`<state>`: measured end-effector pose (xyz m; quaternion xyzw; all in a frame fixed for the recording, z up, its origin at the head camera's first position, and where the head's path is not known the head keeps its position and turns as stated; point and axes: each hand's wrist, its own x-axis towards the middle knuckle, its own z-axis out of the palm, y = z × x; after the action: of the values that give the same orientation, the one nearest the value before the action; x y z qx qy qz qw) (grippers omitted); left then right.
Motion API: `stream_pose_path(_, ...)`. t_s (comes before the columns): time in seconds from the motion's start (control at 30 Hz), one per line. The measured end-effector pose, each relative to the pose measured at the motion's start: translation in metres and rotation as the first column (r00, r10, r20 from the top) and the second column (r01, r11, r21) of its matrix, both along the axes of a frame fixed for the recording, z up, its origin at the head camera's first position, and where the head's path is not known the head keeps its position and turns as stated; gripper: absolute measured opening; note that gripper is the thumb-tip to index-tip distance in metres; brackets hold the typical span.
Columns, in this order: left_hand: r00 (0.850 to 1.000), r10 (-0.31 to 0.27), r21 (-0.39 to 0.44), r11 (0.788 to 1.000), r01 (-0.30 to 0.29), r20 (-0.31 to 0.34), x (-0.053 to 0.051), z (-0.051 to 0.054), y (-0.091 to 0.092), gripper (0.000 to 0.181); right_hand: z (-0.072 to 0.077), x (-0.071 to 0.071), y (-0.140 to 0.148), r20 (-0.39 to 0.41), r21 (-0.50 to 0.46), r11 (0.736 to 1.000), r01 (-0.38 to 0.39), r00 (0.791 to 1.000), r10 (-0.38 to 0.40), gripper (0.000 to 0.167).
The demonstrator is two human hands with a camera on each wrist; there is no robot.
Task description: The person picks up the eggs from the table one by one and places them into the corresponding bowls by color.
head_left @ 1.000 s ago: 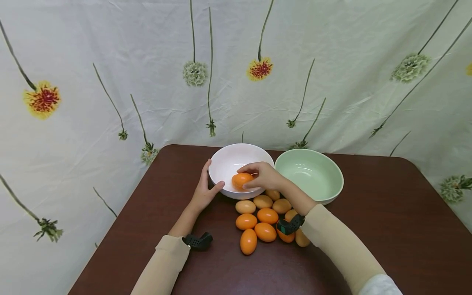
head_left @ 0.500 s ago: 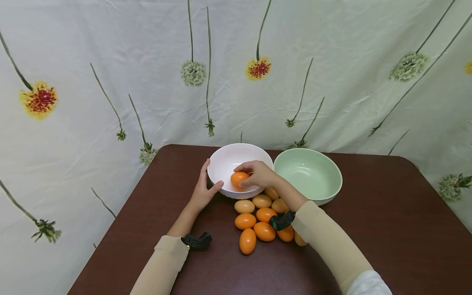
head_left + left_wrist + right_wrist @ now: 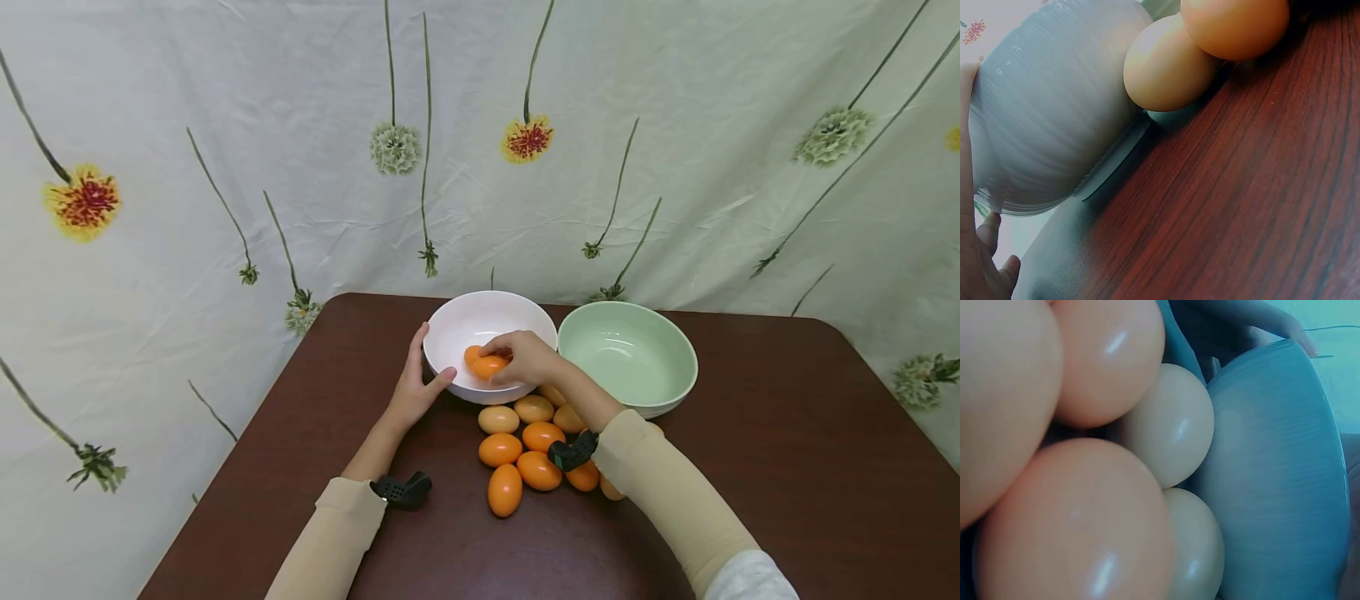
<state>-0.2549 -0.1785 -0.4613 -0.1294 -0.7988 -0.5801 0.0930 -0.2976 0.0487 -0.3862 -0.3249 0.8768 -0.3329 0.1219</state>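
In the head view my left hand [image 3: 412,392] holds the white bowl [image 3: 487,312] by its left side, thumb at the near rim and fingers along the outside. The left wrist view shows part of this hand against the bowl's ribbed wall [image 3: 1054,106]. My right hand [image 3: 528,358] reaches into the bowl, its thumb and fingers around an orange egg [image 3: 489,367]. Another orange egg [image 3: 472,356] lies just behind it in the bowl. In front of the bowl lie several orange eggs [image 3: 539,471] and several tan eggs [image 3: 498,419], some partly hidden by my right forearm.
A pale green bowl [image 3: 626,354] stands right beside the white one. Both bowls are near the back edge of the dark brown table [image 3: 787,450]. Behind it hangs a flower-patterned cloth [image 3: 480,200]. In the right wrist view, eggs [image 3: 1072,519] crowd close to the lens.
My right hand has moved slightly left and down with the orange egg inside the white bowl. A second orange egg has come into sight behind it. My left hand has stayed on the rim.
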Motion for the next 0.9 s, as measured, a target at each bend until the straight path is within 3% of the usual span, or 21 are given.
stream_pose_path(0.4,1.000,0.009,-0.009,1.000,-0.009,0.015,0.001,0.003,0.000,0.085,0.004,0.000,-0.004,0.009,0.106,0.994,-0.035,0.999,0.035,0.035)
stream_pose_path(0.67,0.999,-0.011,0.000,1.000,0.011,0.046,0.018,0.033,0.005,0.085,0.005,-0.001,-0.007,0.000,0.194,0.978,-0.077,0.997,0.079,0.027)
stream_pose_path(0.77,0.999,-0.008,0.005,1.000,0.007,0.043,0.017,0.030,0.005,0.085,0.006,-0.001,-0.007,0.003,0.220,0.972,-0.084,0.996,0.086,0.025)
stream_pose_path(0.9,1.000,0.003,0.000,1.000,-0.003,0.026,0.007,0.013,0.002,0.086,0.007,-0.001,-0.007,0.003,0.236,0.967,-0.092,0.996,0.094,0.025)
